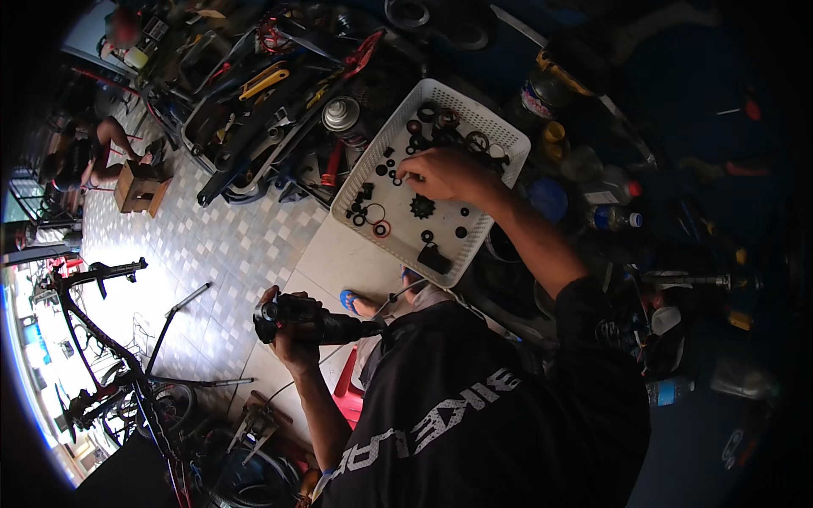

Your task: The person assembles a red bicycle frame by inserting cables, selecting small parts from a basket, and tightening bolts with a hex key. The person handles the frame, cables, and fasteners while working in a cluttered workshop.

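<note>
My left hand (294, 343) is wrapped round a black, roughly cylindrical bike part (318, 320) with a thicker end, held above the floor in front of me. Its exact kind is hard to make out. My right hand (447, 175) reaches into a white plastic basket (343, 203), fingers bent and close together over small black rings (391, 164). Whether something sits between those fingertips is hidden. A black toothed sprocket (422, 206) lies just below this hand. Nearby in the basket are a thin ring (375, 213), a reddish-rimmed ring (382, 229) and a black block-shaped part (434, 258).
Beyond the basket's left side stand a spray can (341, 115) and a crate of tools and bike parts (254, 127). A bicycle frame (127, 364) stands at left. Bottles (611, 218) crowd the right. Another person (106, 148) sits far left by a wooden stool (138, 188).
</note>
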The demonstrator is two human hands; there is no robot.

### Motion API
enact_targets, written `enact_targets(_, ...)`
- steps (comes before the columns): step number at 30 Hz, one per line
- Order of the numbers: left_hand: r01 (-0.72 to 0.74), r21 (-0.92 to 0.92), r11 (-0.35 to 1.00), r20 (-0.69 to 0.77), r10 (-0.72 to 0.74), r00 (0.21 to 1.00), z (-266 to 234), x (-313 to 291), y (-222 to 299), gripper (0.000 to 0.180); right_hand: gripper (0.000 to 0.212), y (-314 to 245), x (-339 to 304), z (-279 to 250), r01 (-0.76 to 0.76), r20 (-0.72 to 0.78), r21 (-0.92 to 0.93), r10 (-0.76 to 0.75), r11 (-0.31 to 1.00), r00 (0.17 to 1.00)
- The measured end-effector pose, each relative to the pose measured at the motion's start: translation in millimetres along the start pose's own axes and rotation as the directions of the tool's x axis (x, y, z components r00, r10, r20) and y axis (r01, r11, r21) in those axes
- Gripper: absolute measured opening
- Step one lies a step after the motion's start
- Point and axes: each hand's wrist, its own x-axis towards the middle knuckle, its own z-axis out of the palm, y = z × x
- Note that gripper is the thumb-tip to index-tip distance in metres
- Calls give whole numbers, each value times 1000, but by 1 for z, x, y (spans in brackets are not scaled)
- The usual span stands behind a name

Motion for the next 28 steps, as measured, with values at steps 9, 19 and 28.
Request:
enact_targets(9,-130,118,984,-68,139,988,6,3,8,74,26,-39,34,57,205,-37,15,-204,979,978)
enact_targets(19,-181,329,927,-1,192,981,23,2,4,87,21,-42,50,77,225,-97,-37,-227,974,969)
enact_targets(28,-107,495,862,-53,153,987,-2,0,-1,105,27,-17,42,48,-222,300,846,-90,486,950)
